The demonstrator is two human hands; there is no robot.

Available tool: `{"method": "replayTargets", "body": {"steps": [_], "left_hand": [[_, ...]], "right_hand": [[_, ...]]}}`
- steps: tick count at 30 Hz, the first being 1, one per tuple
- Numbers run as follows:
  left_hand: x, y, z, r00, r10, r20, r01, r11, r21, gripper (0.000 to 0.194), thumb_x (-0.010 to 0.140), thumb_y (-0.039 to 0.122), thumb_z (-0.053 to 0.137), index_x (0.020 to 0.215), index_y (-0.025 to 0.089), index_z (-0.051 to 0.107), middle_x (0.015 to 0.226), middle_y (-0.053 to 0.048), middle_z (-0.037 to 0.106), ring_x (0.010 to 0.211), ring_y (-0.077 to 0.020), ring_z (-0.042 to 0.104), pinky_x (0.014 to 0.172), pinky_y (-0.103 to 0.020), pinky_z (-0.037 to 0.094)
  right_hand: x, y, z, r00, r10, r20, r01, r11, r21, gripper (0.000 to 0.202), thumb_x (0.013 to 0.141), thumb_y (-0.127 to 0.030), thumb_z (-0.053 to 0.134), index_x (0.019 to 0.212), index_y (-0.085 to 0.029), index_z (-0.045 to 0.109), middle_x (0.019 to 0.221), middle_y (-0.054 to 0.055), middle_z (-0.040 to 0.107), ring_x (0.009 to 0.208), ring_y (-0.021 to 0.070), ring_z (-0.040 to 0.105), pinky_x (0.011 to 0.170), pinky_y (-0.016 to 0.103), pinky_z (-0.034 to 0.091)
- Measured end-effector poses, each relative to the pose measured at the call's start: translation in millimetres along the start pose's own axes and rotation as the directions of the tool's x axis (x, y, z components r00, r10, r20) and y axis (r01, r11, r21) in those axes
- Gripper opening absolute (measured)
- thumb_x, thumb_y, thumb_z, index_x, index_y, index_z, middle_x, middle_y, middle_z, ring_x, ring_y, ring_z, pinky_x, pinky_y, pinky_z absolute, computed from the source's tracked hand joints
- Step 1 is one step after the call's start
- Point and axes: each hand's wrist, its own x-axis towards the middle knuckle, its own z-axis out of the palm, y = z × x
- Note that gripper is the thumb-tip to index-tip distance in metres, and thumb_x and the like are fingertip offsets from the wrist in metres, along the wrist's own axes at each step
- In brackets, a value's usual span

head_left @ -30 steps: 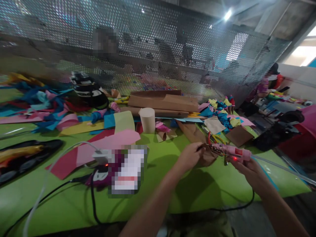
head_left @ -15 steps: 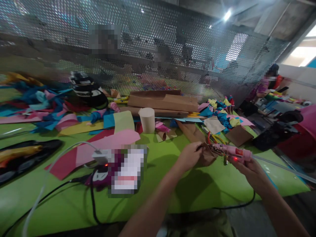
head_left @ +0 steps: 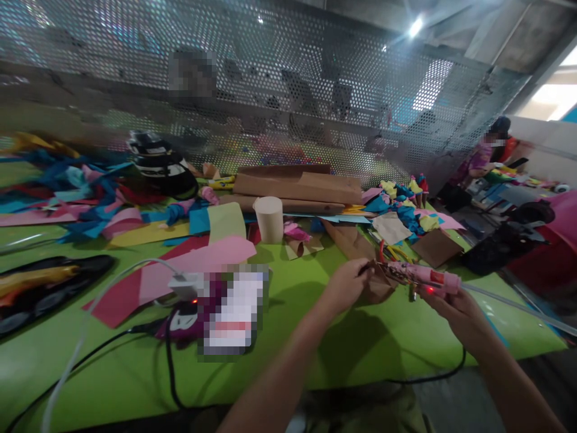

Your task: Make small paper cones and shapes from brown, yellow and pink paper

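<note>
Glue gun remains gripped in my right hand. My left hand still pinches brown paper.

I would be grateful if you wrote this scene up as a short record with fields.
left hand: left hand pinching brown paper
right hand: right hand holding pink glue gun
glue gun light: red, lit
glue gun nozzle: near the paper; contact unclear
surface: green table
upright: pale cylinder
left of cylinder: pink paper strip, white plug
behind table: perforated screen
background right: person, facing another worktop
</note>
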Motion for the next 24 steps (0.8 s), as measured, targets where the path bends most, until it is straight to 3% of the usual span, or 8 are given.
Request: {"method": "replayTargets", "body": {"steps": [8, 19, 24], "left_hand": [[0.4, 0.8, 0.0, 1.000, -0.004, -0.016, 0.005, 0.997, 0.072, 0.021, 0.095, 0.021, 0.047, 0.084, 0.017, 0.064, 0.085, -0.004, 0.068, 0.078, -0.0184, 0.057, 0.067, -0.026, 0.037], [-2.1, 5.8, -3.4, 1.000, 0.021, 0.011, -0.023, 0.992, 0.127, 0.022, 0.096, 0.024, 0.046, 0.088, 0.018, 0.065, 0.092, -0.006, 0.072, 0.082, -0.0204, 0.060, 0.071, -0.027, 0.039], [-0.8, 4.7, -2.5, 1.000, 0.012, 0.018, -0.014, 0.993, 0.114, 0.021, 0.095, 0.021, 0.045, 0.087, 0.018, 0.065, 0.091, -0.005, 0.071, 0.082, -0.0198, 0.060, 0.070, -0.027, 0.039]], "right_hand": [[-1.4, -5.4, 2.1, 1.000, -0.003, 0.010, 0.003, 1.000, -0.004, 0.047, 0.088, -0.054, 0.069, 0.122, -0.023, 0.075, 0.128, 0.009, 0.073, 0.117, 0.0338, 0.067, 0.097, 0.040, 0.056], [4.0, 4.4, 2.7, 1.000, -0.023, 0.001, 0.023, 1.000, 0.018, 0.046, 0.086, -0.053, 0.073, 0.120, -0.022, 0.075, 0.126, 0.011, 0.074, 0.113, 0.0356, 0.069, 0.097, 0.044, 0.056], [2.1, 2.4, 1.7, 1.000, -0.025, 0.010, 0.025, 1.000, 0.018, 0.040, 0.087, -0.051, 0.072, 0.116, -0.024, 0.077, 0.128, 0.010, 0.073, 0.118, 0.0349, 0.067, 0.106, 0.046, 0.051]]}}
